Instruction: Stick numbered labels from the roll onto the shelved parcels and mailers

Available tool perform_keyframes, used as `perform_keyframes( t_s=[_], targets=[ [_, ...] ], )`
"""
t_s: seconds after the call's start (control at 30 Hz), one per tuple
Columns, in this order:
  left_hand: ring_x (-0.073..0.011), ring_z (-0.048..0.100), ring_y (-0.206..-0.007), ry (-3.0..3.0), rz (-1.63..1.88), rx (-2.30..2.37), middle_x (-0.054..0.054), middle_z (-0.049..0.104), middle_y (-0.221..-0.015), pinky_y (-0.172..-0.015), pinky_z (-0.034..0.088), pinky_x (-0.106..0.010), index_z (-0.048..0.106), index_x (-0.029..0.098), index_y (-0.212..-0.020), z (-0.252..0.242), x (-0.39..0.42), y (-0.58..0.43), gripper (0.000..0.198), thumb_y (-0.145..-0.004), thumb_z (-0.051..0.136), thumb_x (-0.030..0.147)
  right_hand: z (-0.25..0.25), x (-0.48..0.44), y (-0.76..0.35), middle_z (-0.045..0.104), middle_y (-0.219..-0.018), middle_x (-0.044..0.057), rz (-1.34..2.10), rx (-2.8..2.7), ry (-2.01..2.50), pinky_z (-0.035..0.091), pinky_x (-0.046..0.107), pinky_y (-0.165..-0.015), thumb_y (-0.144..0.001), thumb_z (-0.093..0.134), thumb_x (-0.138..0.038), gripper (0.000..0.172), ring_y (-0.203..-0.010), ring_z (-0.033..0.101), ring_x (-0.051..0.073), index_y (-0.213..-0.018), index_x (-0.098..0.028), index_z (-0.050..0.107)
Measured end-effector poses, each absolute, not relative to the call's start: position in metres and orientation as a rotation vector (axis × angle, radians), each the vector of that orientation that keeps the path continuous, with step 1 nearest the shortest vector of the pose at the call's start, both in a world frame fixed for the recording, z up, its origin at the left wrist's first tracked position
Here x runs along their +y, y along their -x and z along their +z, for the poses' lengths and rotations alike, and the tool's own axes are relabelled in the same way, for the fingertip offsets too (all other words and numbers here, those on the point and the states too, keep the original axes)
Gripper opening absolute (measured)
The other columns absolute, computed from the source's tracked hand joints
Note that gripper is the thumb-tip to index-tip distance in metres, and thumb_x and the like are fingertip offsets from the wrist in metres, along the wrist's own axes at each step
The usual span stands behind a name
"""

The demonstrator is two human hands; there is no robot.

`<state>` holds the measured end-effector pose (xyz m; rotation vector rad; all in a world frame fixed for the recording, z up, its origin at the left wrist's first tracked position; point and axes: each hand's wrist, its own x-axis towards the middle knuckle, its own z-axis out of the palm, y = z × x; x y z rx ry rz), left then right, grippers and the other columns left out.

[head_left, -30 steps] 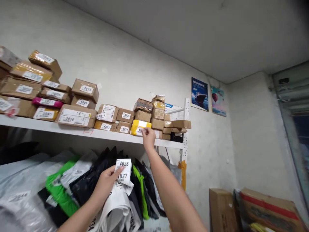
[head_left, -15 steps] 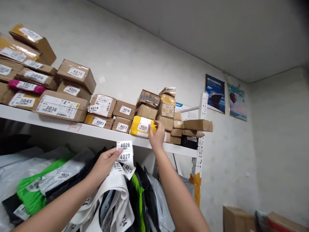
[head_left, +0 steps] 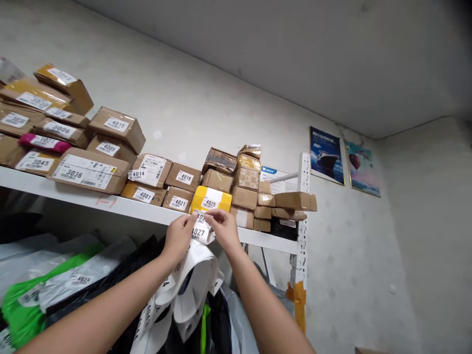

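Note:
My left hand (head_left: 179,238) pinches the left edge of a strip of white numbered labels (head_left: 199,232), whose top reads 402-something with 4027 below it. At the strip's upper right edge, my right hand (head_left: 224,228) pinches the top label between thumb and fingers. The rest of the strip hangs down in loops below my hands. Just above them, on the shelf, lies a yellow parcel (head_left: 199,196) bearing a 4025 label. Left of it a small brown box (head_left: 171,200) carries 4021, under another box (head_left: 176,172) marked 4019.
Stacked brown boxes (head_left: 245,197) without number labels stand right of the yellow parcel on the white shelf (head_left: 147,211). A perforated white post (head_left: 303,231) rises at the shelf's right end. Bagged parcels, including a green one (head_left: 25,307), crowd the level below.
My right hand has left the yellow parcel and come down to the label strip. My left hand has brought the strip up and right, close under the parcel. The view has shifted slightly.

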<state>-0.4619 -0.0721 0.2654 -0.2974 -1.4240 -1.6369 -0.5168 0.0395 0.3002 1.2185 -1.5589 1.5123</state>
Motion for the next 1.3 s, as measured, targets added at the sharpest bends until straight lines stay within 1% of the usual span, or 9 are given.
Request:
perform_keyframes(
  t_s=[0.13,0.33,0.47,0.63,0.73,0.77,0.87,1.03,1.3],
  targets=[
    [-0.0169,0.059,-0.062,0.421,-1.760,-1.450,-0.002,0.067,-0.067,-0.057,0.043,-0.025,0.066,0.013,-0.082,0.289,-0.074,0.465,0.058,-0.052,0.074,0.061,0.324,0.031,0.517,0.073,-0.075,0.005,1.428,-1.454,-1.120,0.053,0.029,-0.066,-0.072,0.065,-0.032,0.015,-0.068,0.065,0.017,-0.073,-0.017,0.070],
    [-0.0162,0.056,-0.052,0.442,-1.778,-1.592,-0.004,0.067,-0.058,-0.051,0.037,-0.025,0.069,0.010,-0.069,0.299,-0.077,0.461,0.048,-0.050,0.079,0.053,0.386,0.026,0.535,0.070,-0.082,0.007,1.257,-1.398,-0.888,0.048,0.031,-0.074,-0.081,0.055,-0.025,0.016,-0.077,0.062,0.019,-0.082,-0.016,0.069],
    [-0.0176,0.058,-0.056,0.523,-1.862,-1.591,-0.004,0.068,-0.062,-0.055,0.042,-0.027,0.069,0.013,-0.070,0.288,-0.083,0.456,0.052,-0.053,0.075,0.061,0.412,0.026,0.549,0.064,-0.075,0.004,1.098,-1.503,-0.823,0.045,0.034,-0.076,-0.075,0.062,-0.015,0.007,-0.074,0.059,0.020,-0.075,-0.018,0.069],
    [-0.0174,0.059,-0.057,0.525,-1.916,-1.572,-0.003,0.068,-0.061,-0.056,0.043,-0.027,0.066,0.014,-0.069,0.287,-0.094,0.454,0.056,-0.047,0.076,0.065,0.412,0.027,0.546,0.056,-0.109,0.014,0.878,-1.515,-0.755,0.042,0.042,-0.082,-0.071,0.069,-0.012,0.034,-0.094,0.054,0.027,-0.104,-0.019,0.065],
    [-0.0166,0.058,-0.057,0.541,-1.895,-1.550,-0.002,0.067,-0.062,-0.057,0.043,-0.026,0.065,0.014,-0.070,0.291,-0.097,0.457,0.057,-0.049,0.075,0.067,0.407,0.031,0.540,0.060,-0.102,0.013,0.752,-1.535,-0.871,0.042,0.041,-0.087,-0.075,0.066,-0.015,0.014,-0.101,0.052,0.027,-0.090,-0.017,0.067],
    [-0.0167,0.058,-0.057,0.552,-1.859,-1.545,-0.002,0.067,-0.062,-0.057,0.044,-0.027,0.065,0.015,-0.069,0.292,-0.098,0.458,0.057,-0.050,0.074,0.067,0.404,0.032,0.537,0.062,-0.098,0.011,0.760,-1.541,-0.907,0.043,0.039,-0.087,-0.079,0.063,-0.018,0.009,-0.099,0.053,0.026,-0.086,-0.017,0.067],
    [-0.0185,0.059,-0.060,0.561,-1.689,-1.540,-0.002,0.067,-0.062,-0.059,0.045,-0.028,0.065,0.016,-0.065,0.296,-0.102,0.463,0.055,-0.056,0.068,0.070,0.387,0.036,0.529,0.066,-0.084,0.005,0.823,-1.615,-1.082,0.050,0.030,-0.070,-0.088,0.051,-0.035,0.024,-0.080,0.060,0.019,-0.084,-0.019,0.068],
    [-0.0231,0.063,-0.078,0.576,-1.584,-1.473,-0.004,0.072,-0.075,-0.072,0.048,-0.031,0.072,0.016,-0.079,0.302,-0.099,0.470,0.049,-0.056,0.074,0.059,0.354,0.036,0.521,0.061,-0.062,-0.001,1.327,-1.742,-1.465,0.043,0.023,-0.045,-0.067,0.069,-0.041,0.028,-0.051,0.051,0.012,-0.082,-0.018,0.067],
    [-0.0153,0.055,-0.057,0.474,-1.695,-1.311,0.001,0.062,-0.055,-0.054,0.040,-0.024,0.065,0.015,-0.065,0.316,-0.082,0.484,0.047,-0.055,0.073,0.060,0.349,0.030,0.516,0.070,-0.073,0.003,1.383,-1.500,-1.139,0.050,0.028,-0.059,-0.072,0.066,-0.035,0.017,-0.064,0.061,0.016,-0.073,-0.019,0.068]
  ],
)
